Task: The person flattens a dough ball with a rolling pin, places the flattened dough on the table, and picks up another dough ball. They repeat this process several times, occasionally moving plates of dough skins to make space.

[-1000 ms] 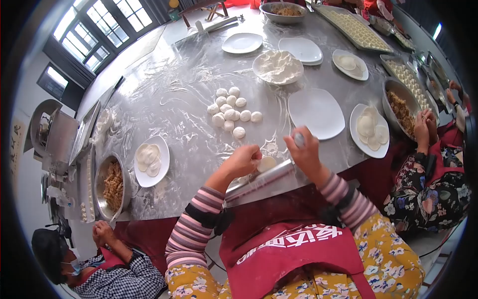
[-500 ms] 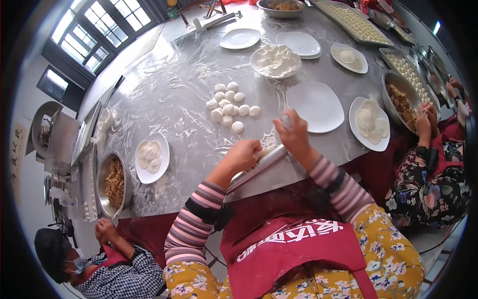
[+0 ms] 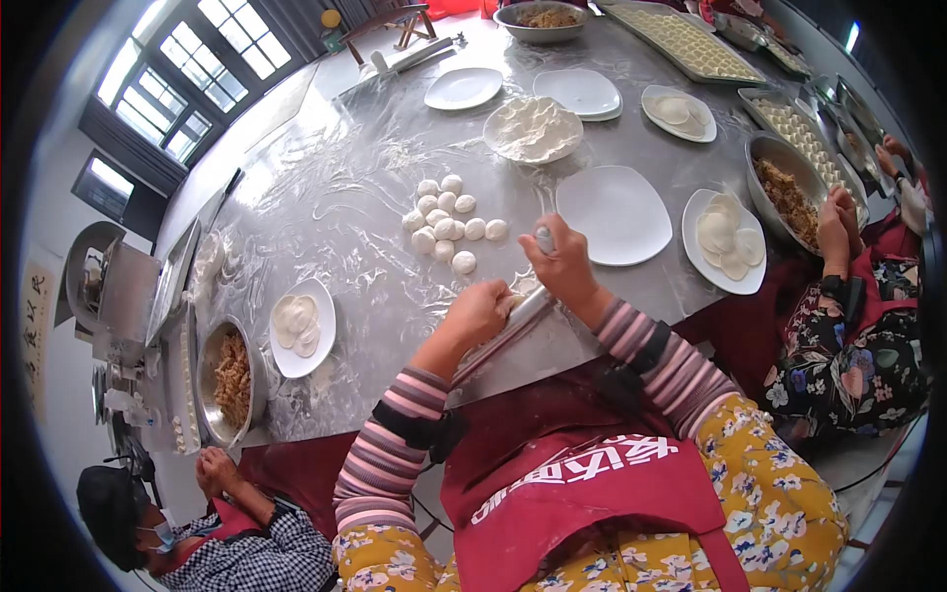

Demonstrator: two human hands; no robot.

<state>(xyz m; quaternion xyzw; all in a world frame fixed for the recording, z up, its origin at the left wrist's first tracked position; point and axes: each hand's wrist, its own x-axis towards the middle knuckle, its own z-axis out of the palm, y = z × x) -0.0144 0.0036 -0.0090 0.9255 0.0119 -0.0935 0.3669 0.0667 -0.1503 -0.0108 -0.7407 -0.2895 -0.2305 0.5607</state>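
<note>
Over the floured table my right hand point(image 3: 567, 266) is wrapped around a silver rolling pin point(image 3: 533, 308), with a grey end showing above its fingers. The pin slants down toward the table's front edge, partly behind my left hand. Fingers of my left hand point(image 3: 481, 314) are closed beside the pin on a small piece of dough point(image 3: 517, 296), mostly hidden by the hand. Just beyond, several round floured dough balls point(image 3: 444, 227) lie in a loose cluster. To the right of them sits a white square plate point(image 3: 614, 217) with nothing on it.
A bowl of flour point(image 3: 533, 130) stands farther back. Rolled wrappers lie on a right plate point(image 3: 697, 261) and a left plate point(image 3: 328, 340). Metal bowls of filling point(image 3: 232, 380) flank me. A tray of dumplings point(image 3: 681, 39) is at the back right. Co-workers point(image 3: 222, 474) sit on both sides.
The view has shifted slightly. My right hand stays on the rolling pin and my left hand on the dough, both with only small movements.
</note>
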